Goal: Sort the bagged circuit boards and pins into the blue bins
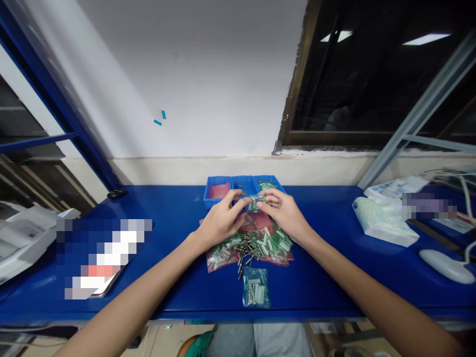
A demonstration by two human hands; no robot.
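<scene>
Between my two hands is a small clear plastic bag [254,202], held up over the pile in front of the bins. My left hand [225,218] pinches its left side, and my right hand [280,210] grips its right side with curled fingers. Below them lie several filled plastic bags [268,246] with whitish parts inside, on pinkish-red bags [214,263]. Loose metal pins or screws [243,253] are heaped in the middle. Nearer the front edge, one filled bag [256,288] lies apart. What the held bag contains is too small to make out.
Three joined blue bins [215,203] stand at the back, the left with red bags, the right with greenish bags. A tissue pack [383,220] and a white computer mouse [446,265] lie right on the blue table [174,292]. White boxes [29,238] are at left.
</scene>
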